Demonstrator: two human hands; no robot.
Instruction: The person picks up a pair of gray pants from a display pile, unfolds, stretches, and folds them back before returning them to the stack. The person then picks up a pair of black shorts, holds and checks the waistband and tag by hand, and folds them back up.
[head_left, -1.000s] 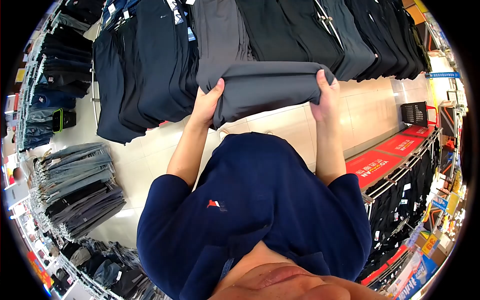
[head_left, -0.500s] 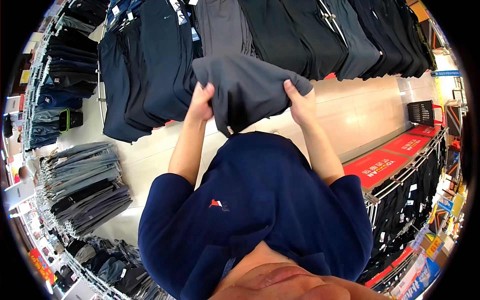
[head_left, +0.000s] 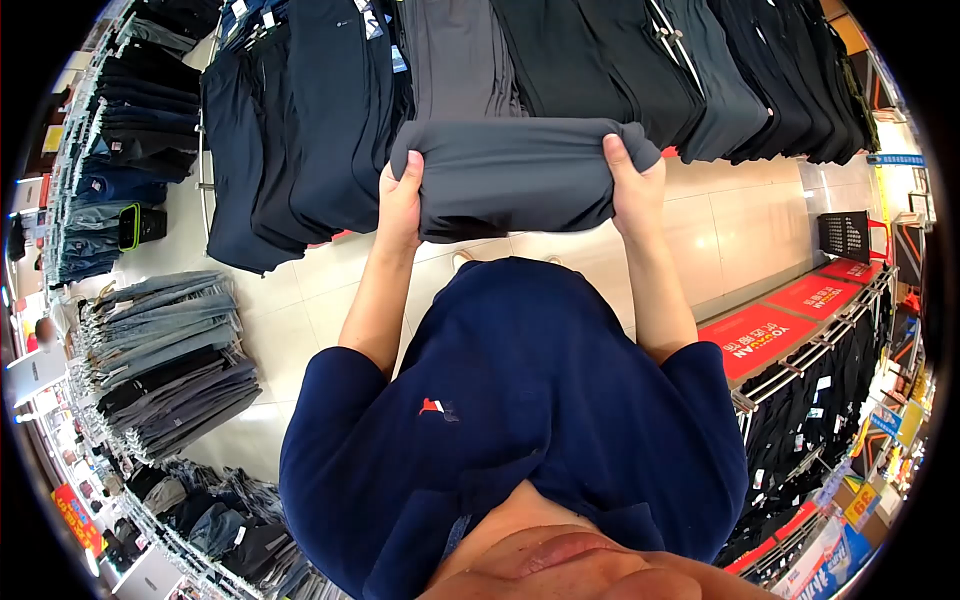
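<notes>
Dark grey cloth point(head_left: 515, 178) is stretched between my two hands, in front of the hanging trousers. My left hand point(head_left: 402, 200) grips its left end, thumb on the near side. At the right end, my right hand point(head_left: 634, 185) holds it the same way, fingers partly hidden behind the fabric. The cloth is drawn wide, with soft creases along its upper part. Just behind it hang grey trousers point(head_left: 455, 60) and black trousers point(head_left: 590, 70).
Jeans point(head_left: 165, 330) hang on a rack at the left. A red sign point(head_left: 755, 340) tops a rack of dark garments point(head_left: 800, 420) at the right. Beyond it stands a black basket point(head_left: 845, 235). Tiled floor point(head_left: 710, 225) shows between the racks.
Half a second ago the cloth sagged and bunched with my hands closer together. Now my hands are farther apart and the cloth is pulled wide again.
</notes>
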